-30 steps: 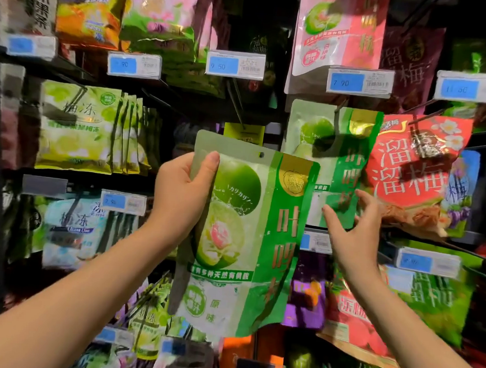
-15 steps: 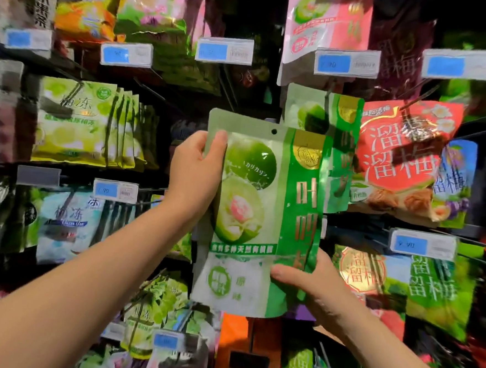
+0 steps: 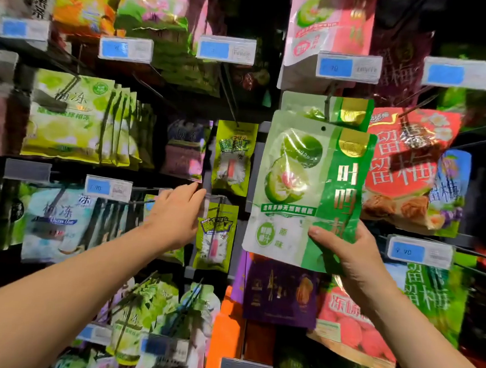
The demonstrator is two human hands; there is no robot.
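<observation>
Two hands are up at the snack rack, and only one carries anything. The right hand (image 3: 346, 248) grips the glossy green-and-white plastic plum pouch (image 3: 299, 187) by its lower right corner, thumb across the front and the other fingers curled behind. That pouch stands upright in the air, long axis near vertical and tipped slightly to the right, with its small punched hang hole (image 3: 323, 128) at the top edge, well above the gripping fingers. Just behind and above it a matching green pouch (image 3: 344, 112) hangs on a thin dark metal peg (image 3: 326, 103), so the hole lies just below that peg. A short lift and push by the right hand, the nearer one, would likely hang it. The left hand (image 3: 176, 216) reaches well apart to the left, fingers straight and holding nothing, tips near the small lime-green foil sachet (image 3: 216, 236); whether they touch anything I cannot tell
</observation>
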